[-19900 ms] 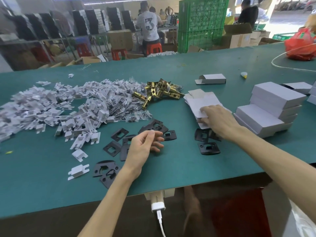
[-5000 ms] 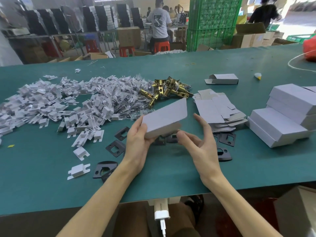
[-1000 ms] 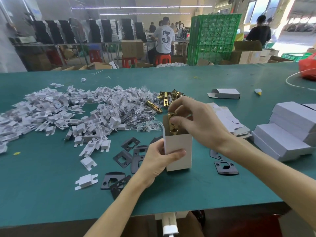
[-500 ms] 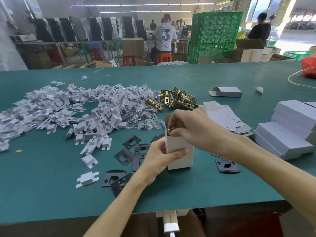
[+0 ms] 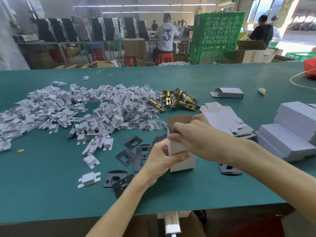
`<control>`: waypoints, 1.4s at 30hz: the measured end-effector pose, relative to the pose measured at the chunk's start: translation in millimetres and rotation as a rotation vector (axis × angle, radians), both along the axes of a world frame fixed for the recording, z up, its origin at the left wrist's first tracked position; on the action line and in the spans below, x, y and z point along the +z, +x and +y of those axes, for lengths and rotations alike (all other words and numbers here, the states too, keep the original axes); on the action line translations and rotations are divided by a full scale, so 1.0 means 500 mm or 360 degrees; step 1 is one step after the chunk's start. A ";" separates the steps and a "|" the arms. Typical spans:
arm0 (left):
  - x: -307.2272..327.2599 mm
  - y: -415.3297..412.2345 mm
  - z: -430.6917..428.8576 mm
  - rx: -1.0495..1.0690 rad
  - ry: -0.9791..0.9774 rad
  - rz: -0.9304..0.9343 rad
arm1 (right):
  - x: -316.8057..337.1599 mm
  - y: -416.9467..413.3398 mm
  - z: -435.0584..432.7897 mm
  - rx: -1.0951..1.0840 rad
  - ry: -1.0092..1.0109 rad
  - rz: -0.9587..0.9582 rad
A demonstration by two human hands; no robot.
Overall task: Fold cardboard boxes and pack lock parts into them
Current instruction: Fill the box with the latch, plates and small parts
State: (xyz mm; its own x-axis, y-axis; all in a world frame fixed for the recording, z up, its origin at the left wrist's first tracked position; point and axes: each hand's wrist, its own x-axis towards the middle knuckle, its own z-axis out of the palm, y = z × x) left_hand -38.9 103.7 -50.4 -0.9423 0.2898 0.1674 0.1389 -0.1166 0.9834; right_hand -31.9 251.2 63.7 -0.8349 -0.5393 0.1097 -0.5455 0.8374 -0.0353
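A small white box (image 5: 185, 164) stands on end on the bench (image 5: 51, 185), a little in from the near edge and about midway along it, with its long axis vertical and its open mouth facing up. The left hand (image 5: 162, 161) grips it low on the left and near faces, thumb laid across the front, and braces it upright. The right hand (image 5: 193, 135) sits directly over the mouth with its fingers curled down into the opening. Whether they pinch a lock part or only the box's edge cannot be told, since the hand hides the inside. The brown-lined top flap (image 5: 179, 119) stands up on the far side of the mouth, just behind the right knuckles. The next move probably turns on that line-up: anything going in must travel straight down the long axis, and the right hand is the nearer one to fold the flap toward the person afterward. Brass latches (image 5: 177, 100) lie beyond the box toward the far edge, flat blanks (image 5: 222, 120) lie to its right, black plates (image 5: 136, 151) lie just to its left, and closed boxes (image 5: 290, 132) are stacked at the right end.
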 end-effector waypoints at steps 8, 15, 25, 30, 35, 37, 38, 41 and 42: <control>-0.005 0.001 -0.003 -0.0089 -0.0069 0.0050 | 0.006 0.023 -0.004 -0.0044 0.0118 -0.0026; -0.006 -0.002 -0.004 -0.0133 -0.0127 0.0035 | 0.004 0.037 -0.017 -0.0039 0.0247 0.0085; 0.002 0.003 -0.002 -0.0092 -0.0160 0.0021 | -0.006 0.049 -0.027 -0.0036 0.0263 0.0219; 0.007 0.003 -0.001 0.0011 -0.0222 -0.0023 | -0.006 0.067 -0.039 -0.0048 0.0006 0.0497; -0.001 0.010 -0.007 0.0053 -0.0572 0.0024 | -0.014 0.087 -0.097 0.0010 -0.0137 0.0667; -0.024 0.018 -0.013 0.0044 -0.0694 0.0038 | -0.017 0.091 -0.116 0.0150 -0.0235 0.0722; -0.024 0.022 -0.013 0.0041 -0.0622 0.0018 | -0.013 0.090 -0.123 0.0238 -0.0298 0.0688; 0.000 0.014 -0.004 0.0022 -0.0454 -0.0031 | 0.022 0.062 -0.125 0.0366 -0.0684 0.0337; 0.003 0.009 -0.004 -0.0013 -0.0387 -0.0028 | 0.040 0.043 -0.117 0.0310 -0.0906 0.0201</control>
State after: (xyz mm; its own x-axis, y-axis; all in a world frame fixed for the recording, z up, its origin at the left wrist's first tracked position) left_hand -34.4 101.5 -48.8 -0.9419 0.3273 0.0751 0.1214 0.1231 0.9849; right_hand -10.4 192.5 83.6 -0.6888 -0.5084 0.5168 -0.7157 0.5906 -0.3729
